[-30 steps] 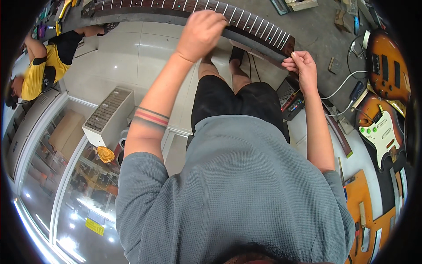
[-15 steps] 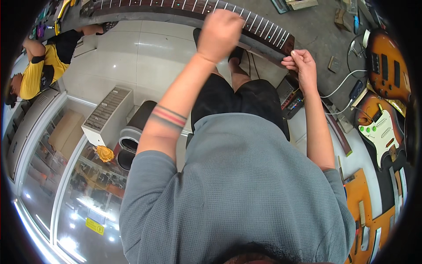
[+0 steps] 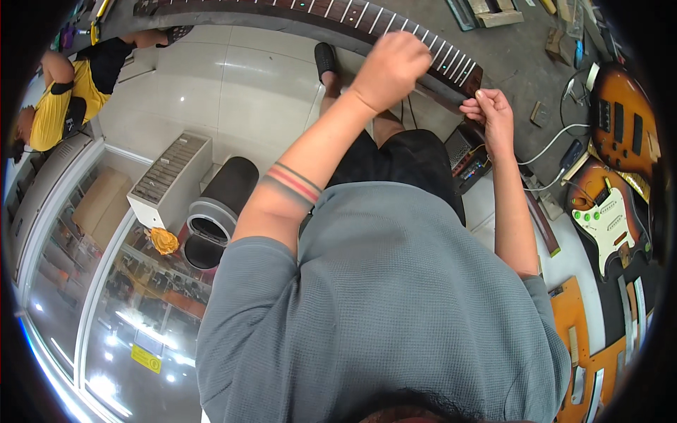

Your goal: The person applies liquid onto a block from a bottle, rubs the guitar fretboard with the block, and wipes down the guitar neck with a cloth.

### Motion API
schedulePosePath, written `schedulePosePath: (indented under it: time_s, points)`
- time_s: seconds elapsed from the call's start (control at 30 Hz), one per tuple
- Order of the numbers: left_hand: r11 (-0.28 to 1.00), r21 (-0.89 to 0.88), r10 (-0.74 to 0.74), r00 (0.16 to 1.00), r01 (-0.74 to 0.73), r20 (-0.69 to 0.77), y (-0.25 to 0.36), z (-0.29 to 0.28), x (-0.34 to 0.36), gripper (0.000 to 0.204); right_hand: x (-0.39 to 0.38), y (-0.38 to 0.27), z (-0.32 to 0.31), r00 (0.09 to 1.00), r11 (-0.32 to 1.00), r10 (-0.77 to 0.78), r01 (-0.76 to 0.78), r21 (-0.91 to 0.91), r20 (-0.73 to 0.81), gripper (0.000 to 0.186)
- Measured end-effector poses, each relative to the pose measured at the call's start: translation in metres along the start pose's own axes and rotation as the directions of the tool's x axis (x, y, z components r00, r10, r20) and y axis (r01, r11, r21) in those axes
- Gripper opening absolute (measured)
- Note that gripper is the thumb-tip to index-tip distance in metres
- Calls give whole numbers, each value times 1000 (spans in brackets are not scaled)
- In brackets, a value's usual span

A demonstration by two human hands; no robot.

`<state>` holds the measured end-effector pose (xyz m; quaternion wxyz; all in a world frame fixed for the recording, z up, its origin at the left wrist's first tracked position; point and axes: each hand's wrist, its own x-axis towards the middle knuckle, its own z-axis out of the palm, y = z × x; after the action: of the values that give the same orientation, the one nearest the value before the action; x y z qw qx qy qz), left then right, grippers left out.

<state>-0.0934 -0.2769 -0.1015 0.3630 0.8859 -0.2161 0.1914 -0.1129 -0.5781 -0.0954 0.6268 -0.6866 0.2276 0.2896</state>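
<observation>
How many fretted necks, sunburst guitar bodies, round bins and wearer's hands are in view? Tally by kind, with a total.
Fretted neck: 1
Sunburst guitar bodies: 2 (upper body, lower body)
Round bin: 1
Wearer's hands: 2 (left hand, right hand)
Total: 6

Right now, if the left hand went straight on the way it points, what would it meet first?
Most likely the guitar neck, which shows just past the left hand; depth is unclear, so they may already touch.
</observation>
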Motion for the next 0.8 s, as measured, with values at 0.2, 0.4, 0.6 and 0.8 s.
schedulePosePath:
  time_s: [0.2, 0.4, 0.6, 0.8]
  points:
    - [964, 239, -95, 989, 119, -110, -85, -102, 8, 10, -1, 5, -10, 1000, 1000, 4, -3, 19, -29, 19]
    - [964, 221, -94, 970, 145, -223, -57, -45, -1, 12, -2, -2, 4, 999, 1000, 14, -14, 2, -32, 17]
    - [993, 117, 35, 999, -35, 9, -54, -45, 10, 12, -2, 3, -4, 998, 999, 50, -49, 13, -47, 16]
    - [761, 528, -234, 919, 376, -318, -176, -188, 11, 6, -4, 4, -5, 996, 998, 58, -56, 30, -61, 17]
